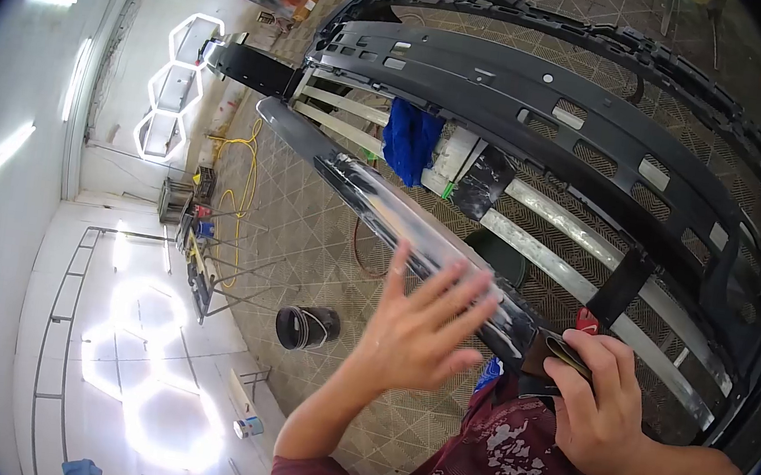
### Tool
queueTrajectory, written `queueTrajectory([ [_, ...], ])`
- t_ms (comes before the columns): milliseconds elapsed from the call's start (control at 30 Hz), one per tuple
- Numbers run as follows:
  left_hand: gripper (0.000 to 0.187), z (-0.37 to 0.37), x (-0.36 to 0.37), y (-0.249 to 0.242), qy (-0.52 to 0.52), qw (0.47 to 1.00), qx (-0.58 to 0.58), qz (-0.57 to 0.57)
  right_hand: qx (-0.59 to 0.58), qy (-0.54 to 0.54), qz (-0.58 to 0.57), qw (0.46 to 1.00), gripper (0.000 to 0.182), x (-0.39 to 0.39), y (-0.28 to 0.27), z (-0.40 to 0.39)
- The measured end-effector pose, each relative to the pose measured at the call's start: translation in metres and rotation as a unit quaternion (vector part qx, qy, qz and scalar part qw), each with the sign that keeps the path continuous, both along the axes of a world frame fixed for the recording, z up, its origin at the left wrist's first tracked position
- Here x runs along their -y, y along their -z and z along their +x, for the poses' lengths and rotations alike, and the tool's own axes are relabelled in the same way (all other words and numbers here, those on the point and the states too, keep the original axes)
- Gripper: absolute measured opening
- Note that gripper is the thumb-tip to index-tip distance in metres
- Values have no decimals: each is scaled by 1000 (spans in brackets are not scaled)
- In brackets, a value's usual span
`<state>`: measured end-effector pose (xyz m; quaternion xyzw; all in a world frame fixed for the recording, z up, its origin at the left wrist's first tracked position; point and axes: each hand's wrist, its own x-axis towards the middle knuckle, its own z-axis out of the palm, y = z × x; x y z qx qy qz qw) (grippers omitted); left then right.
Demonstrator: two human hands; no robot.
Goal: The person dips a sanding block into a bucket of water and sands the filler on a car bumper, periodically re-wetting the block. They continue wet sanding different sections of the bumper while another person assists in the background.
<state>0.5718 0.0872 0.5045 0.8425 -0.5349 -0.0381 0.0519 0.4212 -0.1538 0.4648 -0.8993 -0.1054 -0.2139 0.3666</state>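
My left hand (427,327) is spread flat, palm down, its fingertips over a long dark panel (367,194) with glossy and whitish patches. The panel runs diagonally from the upper left down toward my body. In my right hand (603,408) a folded piece of sandpaper (564,354) is pinched, its layers curled into a loop. That hand is at the panel's near end, fingertips around the fold. A small red object (587,321) shows just beyond the right fingers.
A large black car bumper (475,70) lies beyond the panel, across pale rails (538,255). A blue cloth (410,142) hangs over the rails beside a dark scuffed sheet (483,184). On the tiled floor stands a black bucket (306,328); a yellow hose (245,152) lies farther back.
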Motion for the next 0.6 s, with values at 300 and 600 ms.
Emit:
queueTrajectory([
  [300,47,92,-37,3,-111,984,129,53,9,13,2,1000,34,0,1,0],
  [600,57,28,12,2,22,999,-3,38,3,-2,-2,1000,33,1,5,-1],
])
